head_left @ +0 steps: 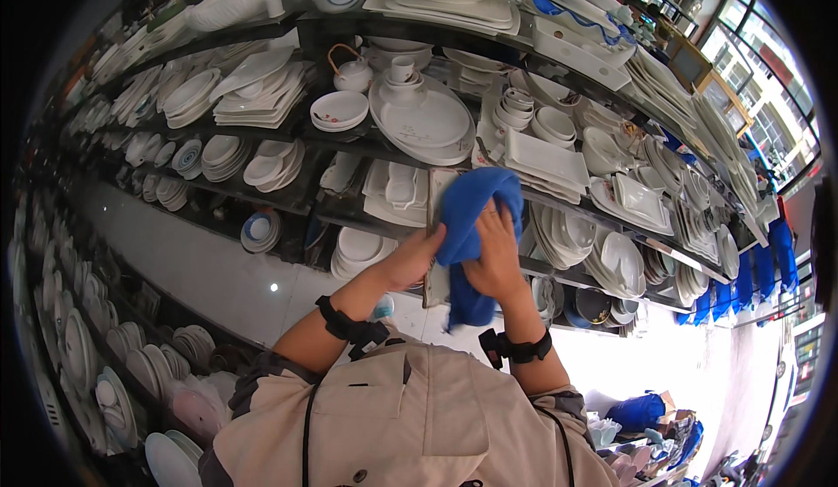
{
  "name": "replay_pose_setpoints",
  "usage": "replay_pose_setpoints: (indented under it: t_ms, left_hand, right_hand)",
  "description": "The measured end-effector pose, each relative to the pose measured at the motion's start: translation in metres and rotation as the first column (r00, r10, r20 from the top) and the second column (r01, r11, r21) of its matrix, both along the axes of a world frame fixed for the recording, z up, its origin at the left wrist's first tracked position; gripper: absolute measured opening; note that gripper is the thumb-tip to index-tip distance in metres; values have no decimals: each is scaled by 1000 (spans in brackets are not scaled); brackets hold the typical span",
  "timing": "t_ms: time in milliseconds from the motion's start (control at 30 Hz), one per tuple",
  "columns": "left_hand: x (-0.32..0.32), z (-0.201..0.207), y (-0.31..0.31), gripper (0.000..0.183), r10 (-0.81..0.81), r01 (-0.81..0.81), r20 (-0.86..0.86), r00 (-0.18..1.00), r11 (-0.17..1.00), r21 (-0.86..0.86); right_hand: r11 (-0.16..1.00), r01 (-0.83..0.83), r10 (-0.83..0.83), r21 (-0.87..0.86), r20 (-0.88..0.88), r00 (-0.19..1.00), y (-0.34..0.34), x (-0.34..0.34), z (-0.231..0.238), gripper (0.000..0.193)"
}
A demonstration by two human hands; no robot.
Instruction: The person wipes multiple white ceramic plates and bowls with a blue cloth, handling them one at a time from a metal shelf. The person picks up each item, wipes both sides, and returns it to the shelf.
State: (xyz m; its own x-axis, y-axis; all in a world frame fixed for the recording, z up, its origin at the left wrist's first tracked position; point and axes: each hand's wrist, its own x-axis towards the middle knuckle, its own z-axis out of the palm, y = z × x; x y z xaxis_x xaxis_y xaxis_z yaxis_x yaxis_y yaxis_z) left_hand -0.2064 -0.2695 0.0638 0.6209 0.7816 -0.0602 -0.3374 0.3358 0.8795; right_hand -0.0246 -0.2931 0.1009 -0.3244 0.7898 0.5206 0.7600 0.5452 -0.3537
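Beige jacket (428, 408) is filling the near edge, black bands (515, 347) wrapping both wrists. Left hand (410, 262) is gripping the side of a pale plate (436, 291), thumb showing by the cloth; can't tell what its other fingers are doing. Right hand (496, 260) is lying over a blue cloth (476, 195), fingers extended and slightly spread, seemingly pressing it onto the plate. Split looks sensible: left is probably taking the weight, leaving right free to work the cloth. Plate is hanging in front of the shelves, between jacket and stock, likely to be clearing the stacks. Cloth is bunching on top and trailing a loose end below the right hand.

Further out, a shelf (358, 147) is carrying an oval plate (428, 125) with a bowl and a cup (402, 69) stacking on top, presumably saving room. Teapot (353, 75) is sitting just beside, cane handle standing up. White tray (548, 160) is resting to the right. Bowls (360, 244) are nesting lower down. Blue bags (759, 269) are hanging at far right, off the shelf ends.
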Motion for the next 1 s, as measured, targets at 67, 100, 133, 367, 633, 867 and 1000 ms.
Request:
replay_pose_setpoints:
  t_ms: [67,100,133,367,633,867,1000]
  left_hand:
    - [3,0,0,59,0,0,-43,999,1000,-5]
    - [2,1,3,58,-22,22,-55,998,1000,-7]
    - [0,2,6,57,-44,44,-66,997,999,-10]
    - [-18,6,32,62,-90,114,156,984,982,-152]
    - [-30,10,90,61,-109,123,83,991,976,-180]
    - [-33,0,166,48,79,-17,-320,944,981,192]
    - [-48,9,200,49,319,53,-641,699,870,491]
  right_hand:
    - [1000,22,-21,-14,24,999,1,3,7,75]
    - [999,33,-32,-21,36,999,1,4,10,73]
    - [998,56,-55,-42,21,998,-1,3,10,73]
    - [894,-173,-260,-414,-792,552,0,23,-63,39]
    - [738,-254,-399,-626,-708,583,10,10,-57,33]
    - [747,-246,-482,-618,-758,440,80,-12,-72,29]
    - [766,-161,-557,-622,-768,316,136,-25,-83,25]
